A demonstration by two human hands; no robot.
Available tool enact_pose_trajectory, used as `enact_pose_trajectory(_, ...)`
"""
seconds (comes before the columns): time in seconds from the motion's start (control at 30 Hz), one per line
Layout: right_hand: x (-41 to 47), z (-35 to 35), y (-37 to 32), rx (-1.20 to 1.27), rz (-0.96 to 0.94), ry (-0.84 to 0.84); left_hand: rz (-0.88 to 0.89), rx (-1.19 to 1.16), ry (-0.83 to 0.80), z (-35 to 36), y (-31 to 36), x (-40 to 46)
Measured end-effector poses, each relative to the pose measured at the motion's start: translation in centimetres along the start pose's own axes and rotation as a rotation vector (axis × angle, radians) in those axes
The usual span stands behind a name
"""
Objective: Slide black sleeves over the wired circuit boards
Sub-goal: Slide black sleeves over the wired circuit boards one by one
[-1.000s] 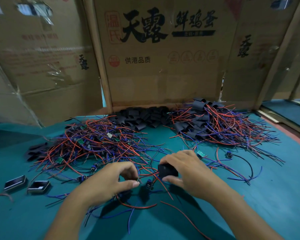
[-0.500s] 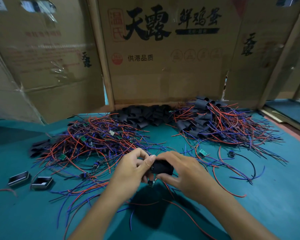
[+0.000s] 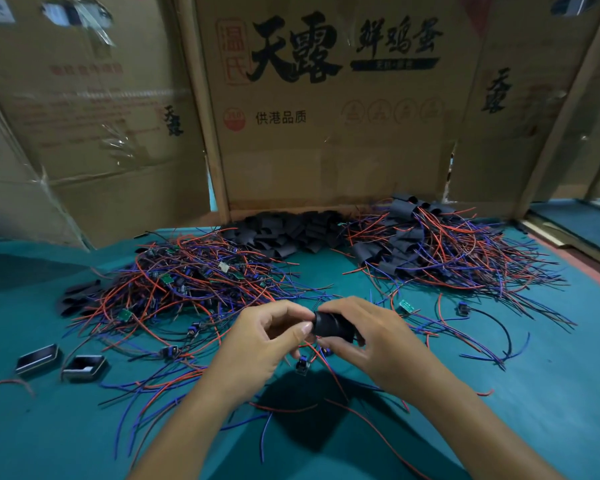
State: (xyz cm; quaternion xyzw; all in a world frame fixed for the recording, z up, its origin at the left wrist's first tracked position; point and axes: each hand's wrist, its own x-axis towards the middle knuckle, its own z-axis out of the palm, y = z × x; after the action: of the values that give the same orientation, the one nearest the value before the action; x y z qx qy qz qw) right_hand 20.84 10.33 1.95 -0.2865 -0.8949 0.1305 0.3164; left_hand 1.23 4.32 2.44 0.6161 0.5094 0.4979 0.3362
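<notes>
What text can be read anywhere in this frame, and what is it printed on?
"天露": large black characters on the middle cardboard box.
"鲜鸡蛋": black, to the right on the same box; the banner under it is too blurred to read.
"温氏": red seal, left of the large characters.
"供港品质": small black line lower down.
"天露": vertical, on the left cardboard box and on the right cardboard box.
Faded red print on the left box: unreadable.
</notes>
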Motion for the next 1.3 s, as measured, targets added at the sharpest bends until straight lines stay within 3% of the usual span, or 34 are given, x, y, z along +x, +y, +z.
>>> enact_pose_trajectory(0.27,-0.1,-0.2,0.0,0.016,-0.020,0.017,-0.034,0.201,-0.091,0.0,0.3,-0.3)
enact_pose_trajectory(0.47,-0.1,-0.3,-0.1,0.024,-0.022,-0.002,-0.023,0.139,-0.179,-0.1,0.3,-0.2)
enact_pose_trajectory(0.53,0.3,-0.7,0.1,0.021,-0.006,-0.004,0.120,0.322,-0.083,-0.1,-0.2,0.0)
enact_pose_trajectory(0.63,2.5,-2.4,1.3,-0.022,0.032,0.078,0.396,0.744,0.289,-1.0,-1.2,0.3)
enact_pose_trajectory(0.7,5.0,-4.5,3.1,-0.077,0.059,0.159,0.425,0.825,0.407,-1.6,-1.7,0.6)
enact_pose_trajectory(0.97,15.7,-12.2,15.6,-0.276,0.493,0.296,0.392,1.059,0.325,-1.4,-3.9,1.4)
enact_pose_trajectory(1.03,16.8,-12.3,17.2,-0.383,0.658,0.266,0.392,1.077,0.332,-1.6,-4.1,1.6)
enact_pose_trajectory(1.1,17.8,-11.1,17.4,-0.650,0.706,0.212,0.389,1.103,0.330,-1.6,-4.4,1.8)
enact_pose_trajectory(1.3,20.7,-0.1,13.0,-0.529,0.439,-0.154,0.310,1.127,0.356,-1.4,-5.4,2.2)
